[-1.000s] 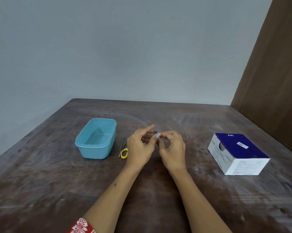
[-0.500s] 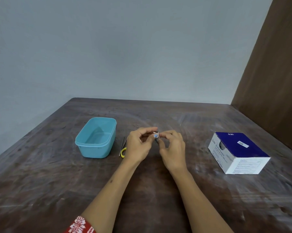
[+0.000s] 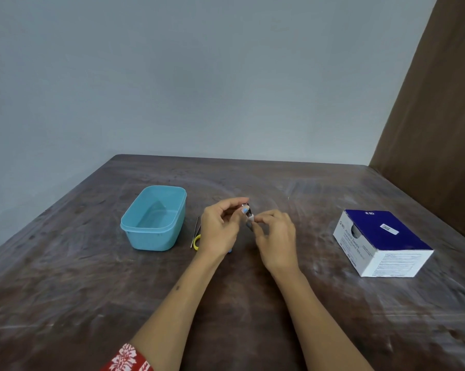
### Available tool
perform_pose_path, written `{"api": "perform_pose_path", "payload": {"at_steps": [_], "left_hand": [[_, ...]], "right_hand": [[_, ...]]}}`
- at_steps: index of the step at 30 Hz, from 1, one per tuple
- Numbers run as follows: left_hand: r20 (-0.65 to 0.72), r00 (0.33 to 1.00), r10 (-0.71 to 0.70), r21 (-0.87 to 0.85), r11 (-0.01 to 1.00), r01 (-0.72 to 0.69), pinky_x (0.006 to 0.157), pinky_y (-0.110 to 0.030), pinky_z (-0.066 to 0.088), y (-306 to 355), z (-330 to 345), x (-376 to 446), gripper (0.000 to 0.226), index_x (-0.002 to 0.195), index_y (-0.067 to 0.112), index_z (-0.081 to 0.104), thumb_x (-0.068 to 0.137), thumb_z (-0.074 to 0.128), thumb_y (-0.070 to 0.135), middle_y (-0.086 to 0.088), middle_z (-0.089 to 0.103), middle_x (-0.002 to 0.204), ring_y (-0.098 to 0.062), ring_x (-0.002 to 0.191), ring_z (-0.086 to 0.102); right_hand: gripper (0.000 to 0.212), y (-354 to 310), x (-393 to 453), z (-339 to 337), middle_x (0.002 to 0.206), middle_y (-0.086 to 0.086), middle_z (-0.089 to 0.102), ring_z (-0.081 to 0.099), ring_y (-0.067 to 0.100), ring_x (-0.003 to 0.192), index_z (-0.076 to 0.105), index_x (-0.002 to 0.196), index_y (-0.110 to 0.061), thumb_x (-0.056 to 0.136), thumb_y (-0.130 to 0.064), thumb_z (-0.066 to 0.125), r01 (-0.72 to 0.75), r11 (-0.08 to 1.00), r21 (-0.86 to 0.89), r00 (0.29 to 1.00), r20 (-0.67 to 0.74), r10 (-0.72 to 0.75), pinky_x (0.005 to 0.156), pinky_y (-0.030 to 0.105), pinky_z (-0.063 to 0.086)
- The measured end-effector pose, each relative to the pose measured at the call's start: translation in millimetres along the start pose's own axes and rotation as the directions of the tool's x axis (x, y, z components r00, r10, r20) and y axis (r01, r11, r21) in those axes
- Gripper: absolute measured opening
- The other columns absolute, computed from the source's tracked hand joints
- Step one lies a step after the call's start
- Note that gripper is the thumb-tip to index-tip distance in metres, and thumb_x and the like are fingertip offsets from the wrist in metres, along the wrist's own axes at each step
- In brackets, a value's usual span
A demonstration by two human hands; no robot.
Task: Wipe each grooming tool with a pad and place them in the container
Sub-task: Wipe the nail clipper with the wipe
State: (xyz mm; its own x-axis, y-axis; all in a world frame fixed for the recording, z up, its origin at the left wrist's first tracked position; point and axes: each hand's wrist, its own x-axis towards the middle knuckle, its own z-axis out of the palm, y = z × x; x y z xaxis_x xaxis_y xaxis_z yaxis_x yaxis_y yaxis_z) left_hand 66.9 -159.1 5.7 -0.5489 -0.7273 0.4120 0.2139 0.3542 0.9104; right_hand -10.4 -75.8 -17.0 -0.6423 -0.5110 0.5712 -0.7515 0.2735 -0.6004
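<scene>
Nail clipper (image 3: 246,210), I think — a small shiny metal tool, too small to be sure — is sitting mid-frame, just above centre, w/ both my hands working on it.

Head view: my left hand (image 3: 220,231) is pinching the tool's upper end between thumb and fingertips, other fingers loosely curled. My right hand (image 3: 275,241) is pinching a small white pad (image 3: 250,217) against the tool's lower part, fingers curled in. The pad is touching the metal.

Handling, my guess: the tool's light, stiff, and prob slick once wet from the pad, so I'm keeping my hold on the flat sides near the end, away from the cutting edge. The pad is soft, thin, needing only a light pinch.

Count: 1 tool in hand; 1 pad; 1 pair of tweezers (image 3: 197,228), I think, and 1 yellow-handled tool (image 3: 196,242), both lying on the table (image 3: 92,290) just left of my left hand, partly hidden. 1 blue container (image 3: 156,234) at centre-left, looking empty. 1 swab box (image 3: 381,242) at right, well apart from my hands.
</scene>
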Motion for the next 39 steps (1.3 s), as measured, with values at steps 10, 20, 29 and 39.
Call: {"api": "perform_pose_path", "payload": {"at_steps": [10,20,29,39], "left_hand": [[0.018,1.000,0.017,0.033,0.999,-0.018,0.076,-0.011,0.051,-2.8,-0.7,0.7,0.022,0.105,0.006,0.068,0.085,0.061,-0.001,0.004,0.068,0.088,0.009,0.078,0.063],[0.023,0.999,0.041,0.083,0.996,-0.043,0.078,-0.016,0.053,-4.4,-1.6,0.5,0.023,0.105,0.011,0.068,0.085,0.063,0.002,0.006,0.068,0.089,0.005,0.082,0.064],[0.036,0.998,0.060,0.102,0.993,-0.064,0.078,-0.014,0.052,-3.2,-1.4,2.4,0.023,0.105,0.014,0.069,0.085,0.063,0.004,0.011,0.067,0.089,0.005,0.084,0.064],[0.032,0.998,0.048,0.065,0.997,-0.050,0.080,-0.020,0.054,-6.4,-0.9,0.2,0.027,0.099,0.025,0.067,0.084,0.064,0.003,0.011,0.068,0.088,0.000,0.086,0.065]], "right_hand": [[0.005,-3.7,-0.7,-1.4,0.087,-0.004,0.061,0.047,0.010,0.087,0.072,0.086,-0.015,0.083,-0.015,0.068,0.030,0.998,0.059,0.996,-0.081,-0.025,0.076,0.023,0.035],[0.006,-3.9,-1.2,-1.0,0.088,-0.004,0.062,0.049,0.009,0.087,0.072,0.088,-0.017,0.083,-0.018,0.068,0.008,0.998,0.055,0.998,-0.069,-0.004,0.077,0.023,0.036],[0.007,-3.0,1.2,-0.6,0.090,-0.003,0.061,0.052,0.013,0.090,0.071,0.089,-0.017,0.084,-0.019,0.067,-0.028,0.999,0.035,0.999,-0.041,0.029,0.080,0.028,0.042],[0.006,-1.2,-2.1,1.1,0.089,-0.004,0.059,0.052,0.014,0.089,0.071,0.088,-0.016,0.085,-0.018,0.067,-0.036,0.999,0.007,0.999,0.004,0.036,0.080,0.029,0.043]]}}
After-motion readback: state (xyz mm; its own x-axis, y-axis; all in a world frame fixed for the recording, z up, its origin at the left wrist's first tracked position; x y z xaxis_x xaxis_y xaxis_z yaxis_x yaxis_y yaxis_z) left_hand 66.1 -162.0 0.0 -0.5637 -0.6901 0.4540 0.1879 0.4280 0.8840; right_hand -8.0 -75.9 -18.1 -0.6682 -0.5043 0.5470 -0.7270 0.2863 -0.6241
